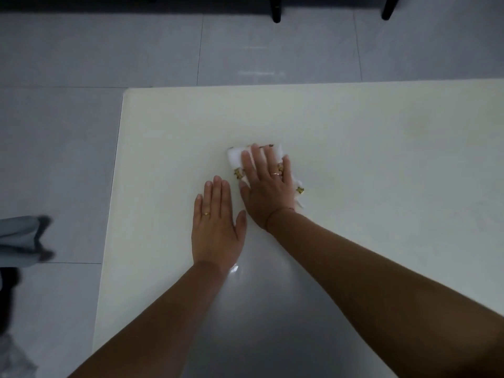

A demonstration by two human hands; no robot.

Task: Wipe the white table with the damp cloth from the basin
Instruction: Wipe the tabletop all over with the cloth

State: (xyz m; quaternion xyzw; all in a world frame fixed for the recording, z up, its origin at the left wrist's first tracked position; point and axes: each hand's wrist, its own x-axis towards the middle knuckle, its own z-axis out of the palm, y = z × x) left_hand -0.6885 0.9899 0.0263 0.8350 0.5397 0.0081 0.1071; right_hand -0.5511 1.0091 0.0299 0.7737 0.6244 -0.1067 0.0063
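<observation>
**Cloth (236, 155) pinned flat to white counter (354, 137) under right hand (268, 186)**

Grey tiled floor (136, 45) fills the upper and left parts of the head view. Two dark furniture legs (276, 9) stand at the top edge, and a blurred piece of grey fabric (21, 238) shows at the left edge. The counter, pale and glossy, takes up the rest of the view. Its far left corner is rounded, and a patch of glare lies near the person's left wrist.

Two bare forearms reach in from the bottom edge, the right one angling in toward the middle. The left hand (215, 227) lies palm down on bare counter, fingers straight and held together, thumb out to the side. Just beside it, and a little farther from the person, the right hand lies palm down on top of the cloth. Its fingers are straight and slightly spread, pressing the fabric against the surface.

The cloth is a small white folded piece printed with yellow-brown figures. It lies near the middle of the counter, well in from every edge in view. It shows past the fingertips, beside the thumb, and along the little-finger side down toward the wrist.

A thin bracelet (275, 214) circles the right wrist. A ring (206, 213) sits on one finger of the left hand and another ring (275, 174) on one finger of the right.
</observation>
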